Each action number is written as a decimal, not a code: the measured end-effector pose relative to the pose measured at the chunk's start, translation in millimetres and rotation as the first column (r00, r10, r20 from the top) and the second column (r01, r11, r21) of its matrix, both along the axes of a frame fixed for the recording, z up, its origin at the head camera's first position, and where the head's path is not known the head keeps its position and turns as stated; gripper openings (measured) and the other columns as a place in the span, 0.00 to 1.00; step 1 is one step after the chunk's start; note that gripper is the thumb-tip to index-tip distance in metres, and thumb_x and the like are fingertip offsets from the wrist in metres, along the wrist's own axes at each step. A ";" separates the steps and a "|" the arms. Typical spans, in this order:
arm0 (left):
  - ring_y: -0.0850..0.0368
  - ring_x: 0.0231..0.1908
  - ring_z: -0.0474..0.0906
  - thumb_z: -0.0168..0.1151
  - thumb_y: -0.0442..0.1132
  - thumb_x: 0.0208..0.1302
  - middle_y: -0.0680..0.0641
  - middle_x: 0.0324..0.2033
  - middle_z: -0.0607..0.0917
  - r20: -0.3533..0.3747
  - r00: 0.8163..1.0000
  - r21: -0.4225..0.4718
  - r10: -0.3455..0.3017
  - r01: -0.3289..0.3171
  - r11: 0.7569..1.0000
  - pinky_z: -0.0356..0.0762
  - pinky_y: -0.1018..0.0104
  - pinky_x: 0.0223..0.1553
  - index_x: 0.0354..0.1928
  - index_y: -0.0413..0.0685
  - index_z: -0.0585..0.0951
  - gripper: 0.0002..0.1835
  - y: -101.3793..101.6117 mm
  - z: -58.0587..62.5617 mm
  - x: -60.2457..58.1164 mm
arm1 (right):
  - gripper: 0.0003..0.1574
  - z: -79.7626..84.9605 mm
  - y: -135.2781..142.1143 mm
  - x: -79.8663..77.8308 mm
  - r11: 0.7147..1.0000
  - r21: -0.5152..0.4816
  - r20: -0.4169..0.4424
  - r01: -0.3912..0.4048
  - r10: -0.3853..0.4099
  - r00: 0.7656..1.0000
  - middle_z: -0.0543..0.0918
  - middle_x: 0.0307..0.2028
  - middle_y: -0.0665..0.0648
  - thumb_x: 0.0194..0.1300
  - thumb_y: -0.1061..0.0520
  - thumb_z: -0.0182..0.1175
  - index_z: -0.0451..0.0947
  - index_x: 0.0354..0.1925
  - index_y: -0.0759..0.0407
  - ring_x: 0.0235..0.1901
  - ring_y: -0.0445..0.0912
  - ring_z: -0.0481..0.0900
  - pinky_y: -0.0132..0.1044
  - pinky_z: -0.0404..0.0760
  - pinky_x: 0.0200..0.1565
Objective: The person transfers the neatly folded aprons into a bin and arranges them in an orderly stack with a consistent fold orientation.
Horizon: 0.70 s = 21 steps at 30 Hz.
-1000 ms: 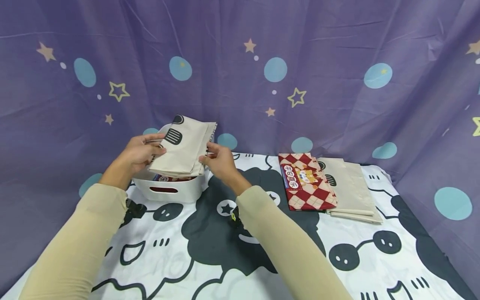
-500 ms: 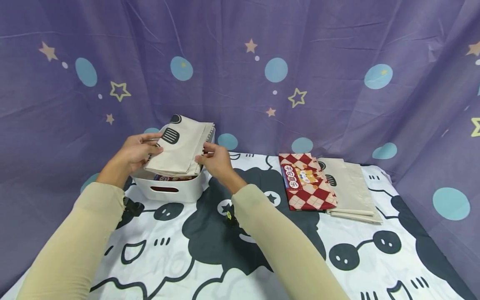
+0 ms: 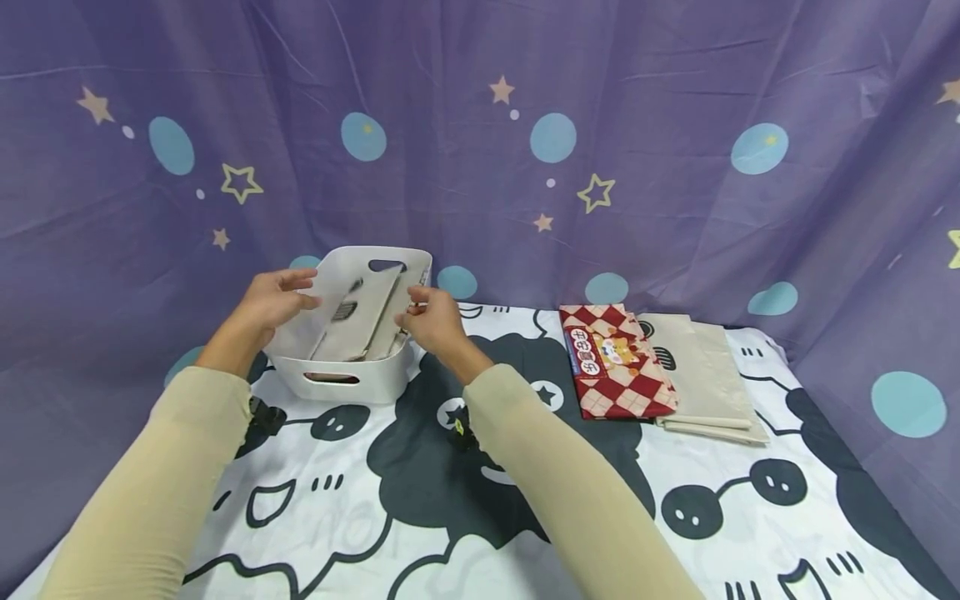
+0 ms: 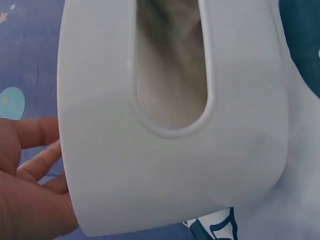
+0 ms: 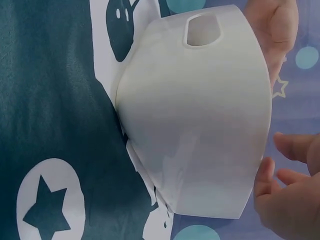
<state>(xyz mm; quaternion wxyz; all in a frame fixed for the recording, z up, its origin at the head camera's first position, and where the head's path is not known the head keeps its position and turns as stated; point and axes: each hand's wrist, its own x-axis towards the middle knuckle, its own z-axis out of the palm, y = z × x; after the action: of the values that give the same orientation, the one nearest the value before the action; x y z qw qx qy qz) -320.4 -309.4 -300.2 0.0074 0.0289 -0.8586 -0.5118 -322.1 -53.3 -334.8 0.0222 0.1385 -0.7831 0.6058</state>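
Observation:
A white plastic basket (image 3: 375, 385) with handle cutouts stands at the back left in the head view. Inside it lies a folded beige cloth (image 3: 363, 321) with dark prints, slightly blurred. My left hand (image 3: 272, 307) hovers at the basket's left rim, fingers parted and holding nothing. At the right rim is my right hand (image 3: 437, 323), its fingers loosely bent and no cloth between them. Both wrist views face the basket's outer wall (image 4: 170, 170), which hides the cloth; in the right wrist view the right hand (image 5: 290, 192) shows beside the rim.
To the right lie a folded red-and-cream checked cloth (image 3: 621, 367) with a cartoon print and a stack of folded beige cloth (image 3: 708, 375), which the checked one overlaps. A purple curtain (image 3: 465, 108) hangs behind the table's black-and-white patterned cover (image 3: 330, 517).
The folded beige cloth, held above the basket in both hands before, has dropped down inside it. Both hands have let go and stay near the rims.

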 end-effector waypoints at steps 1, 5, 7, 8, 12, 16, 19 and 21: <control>0.38 0.72 0.62 0.61 0.33 0.72 0.35 0.75 0.63 -0.008 1.000 -0.016 0.006 -0.007 1.000 0.64 0.44 0.70 0.78 0.43 0.61 0.36 -0.3 0.3 0.5 | 0.32 0.4 0.4 0.3 1.000 0.009 -0.003 0.004 -0.004 1.000 0.82 0.59 0.62 0.63 0.67 0.70 0.77 0.65 0.64 0.45 0.44 0.80 0.30 0.82 0.42; 0.37 0.70 0.65 0.62 0.32 0.71 0.35 0.75 0.64 -0.008 0.999 0.013 0.035 -0.034 0.999 0.65 0.44 0.70 0.77 0.42 0.64 0.34 1.3 -0.8 0.9 | 0.31 2.3 3.1 2.8 1.000 0.022 -0.020 0.007 -0.007 1.000 0.82 0.58 0.61 0.63 0.67 0.70 0.78 0.65 0.61 0.48 0.47 0.81 0.33 0.83 0.44; 0.38 0.69 0.67 0.61 0.32 0.72 0.35 0.74 0.66 -0.005 0.999 0.017 0.041 -0.041 0.999 0.66 0.45 0.69 0.77 0.42 0.65 0.33 2.6 -2.4 0.8 | 0.31 2.4 5.5 3.2 1.000 0.023 -0.032 -0.002 0.002 0.999 0.82 0.57 0.61 0.64 0.67 0.69 0.78 0.65 0.61 0.48 0.48 0.82 0.33 0.83 0.44; 0.38 0.69 0.67 0.61 0.32 0.72 0.35 0.73 0.66 -0.003 0.999 0.022 0.041 -0.041 0.999 0.67 0.45 0.69 0.76 0.42 0.65 0.33 3.4 -3.1 0.5 | 0.31 2.3 7.0 3.3 1.000 0.024 -0.039 -0.006 0.006 0.999 0.82 0.56 0.61 0.64 0.66 0.69 0.78 0.65 0.61 0.48 0.48 0.82 0.33 0.83 0.44; 0.37 0.68 0.69 0.59 0.32 0.73 0.35 0.73 0.67 -0.002 1.000 0.029 0.018 -0.018 0.999 0.68 0.45 0.68 0.76 0.42 0.65 0.32 6.7 -6.2 -0.7 | 0.30 1.4 14.6 1.8 0.999 0.032 -0.079 -0.020 0.022 0.997 0.83 0.54 0.61 0.65 0.66 0.68 0.77 0.65 0.61 0.49 0.48 0.82 0.33 0.83 0.44; 0.37 0.68 0.69 0.58 0.31 0.73 0.35 0.73 0.68 -0.007 1.000 0.037 -0.028 0.028 0.999 0.68 0.45 0.68 0.77 0.43 0.64 0.32 10.7 -8.3 -1.2 | 0.30 -0.5 22.9 -1.0 1.000 0.018 -0.127 -0.025 0.027 0.992 0.84 0.51 0.62 0.64 0.67 0.68 0.78 0.64 0.63 0.48 0.52 0.83 0.35 0.83 0.46; 0.40 0.66 0.70 0.56 0.30 0.73 0.35 0.72 0.69 -0.006 0.999 0.049 -0.050 0.050 0.998 0.69 0.47 0.68 0.77 0.43 0.64 0.32 14.6 -10.0 -2.1 | 0.29 -2.6 29.1 -3.4 1.000 0.003 -0.148 -0.026 0.026 0.989 0.84 0.51 0.64 0.65 0.68 0.67 0.77 0.64 0.64 0.49 0.54 0.83 0.36 0.83 0.48; 0.46 0.63 0.74 0.57 0.30 0.73 0.36 0.71 0.70 -0.012 0.998 0.045 -0.058 0.058 0.997 0.72 0.49 0.66 0.77 0.43 0.65 0.32 18.0 -10.9 -2.9 | 0.29 -4.2 33.5 -4.9 1.000 0.000 -0.161 -0.022 0.022 0.987 0.85 0.51 0.65 0.65 0.68 0.67 0.77 0.64 0.65 0.49 0.54 0.83 0.36 0.83 0.48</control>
<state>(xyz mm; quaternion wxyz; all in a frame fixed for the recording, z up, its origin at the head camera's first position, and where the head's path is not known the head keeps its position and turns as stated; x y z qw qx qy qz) -323.3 -291.4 -311.1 -0.0038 0.0015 -0.8471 -0.5314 -327.0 -19.8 -339.0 0.0789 0.1958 -0.7768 0.5934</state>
